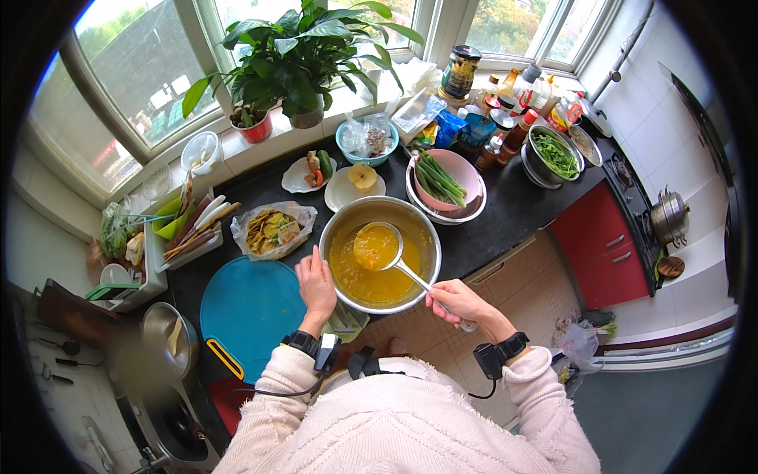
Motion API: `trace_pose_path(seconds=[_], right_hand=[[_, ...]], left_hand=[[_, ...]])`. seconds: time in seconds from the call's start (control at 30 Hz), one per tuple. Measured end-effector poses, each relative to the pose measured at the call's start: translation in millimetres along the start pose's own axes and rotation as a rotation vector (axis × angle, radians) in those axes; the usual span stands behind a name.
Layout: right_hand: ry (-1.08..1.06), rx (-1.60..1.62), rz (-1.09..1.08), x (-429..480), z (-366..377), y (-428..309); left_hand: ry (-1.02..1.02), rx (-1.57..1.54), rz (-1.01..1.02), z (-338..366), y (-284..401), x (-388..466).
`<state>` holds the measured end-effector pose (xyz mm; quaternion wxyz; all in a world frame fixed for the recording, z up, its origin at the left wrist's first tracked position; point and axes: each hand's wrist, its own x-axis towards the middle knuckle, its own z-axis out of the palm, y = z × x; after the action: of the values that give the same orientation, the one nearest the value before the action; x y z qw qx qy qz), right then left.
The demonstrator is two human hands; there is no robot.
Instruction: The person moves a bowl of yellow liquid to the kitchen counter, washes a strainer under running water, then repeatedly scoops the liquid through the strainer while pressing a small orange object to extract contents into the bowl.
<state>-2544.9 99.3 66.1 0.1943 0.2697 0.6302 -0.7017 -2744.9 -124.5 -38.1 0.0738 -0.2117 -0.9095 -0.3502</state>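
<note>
A deep stainless steel pot (pixel 427 222) holds thick yellow soup with small lumps (pixel 391 289). My left hand (pixel 317 281) grips the pot at its left rim, with the index finger pointing up along the outside. In my right hand (pixel 457 303) is the handle of a metal ladle (pixel 413 274), held over the pot's right front rim. The ladle's round bowl is over the middle of the pot, filled with yellow soup that has orange bits in it. A round blue cutting board (pixel 251 314) lies left of the pot, close to my left hand.
Behind the pot are a plate with a cut yellow piece (pixel 362 176), a pink bowl of green stalks (pixel 453 160) and a plate of vegetables (pixel 305 178). A plastic bag of food (pixel 275 231) lies left. Bottles (pixel 518 133) and a pot of chopped greens (pixel 555 155) stand right.
</note>
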Motion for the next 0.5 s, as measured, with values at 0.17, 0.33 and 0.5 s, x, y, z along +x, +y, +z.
trace_pose_path(seconds=[0.17,0.33,0.5], right_hand=[[-0.006,0.010,0.010,1.4,1.8,0.2],[0.020,-0.039,0.006,1.8,5.5,-1.1],[0.055,-0.065,-0.031,-3.0,7.6,-3.9]], left_hand=[[-0.013,-0.080,0.480,-16.3,29.8,12.8],[-0.227,-0.064,0.570,-1.5,48.1,17.8],[-0.366,-0.037,0.496,11.6,47.8,22.2]])
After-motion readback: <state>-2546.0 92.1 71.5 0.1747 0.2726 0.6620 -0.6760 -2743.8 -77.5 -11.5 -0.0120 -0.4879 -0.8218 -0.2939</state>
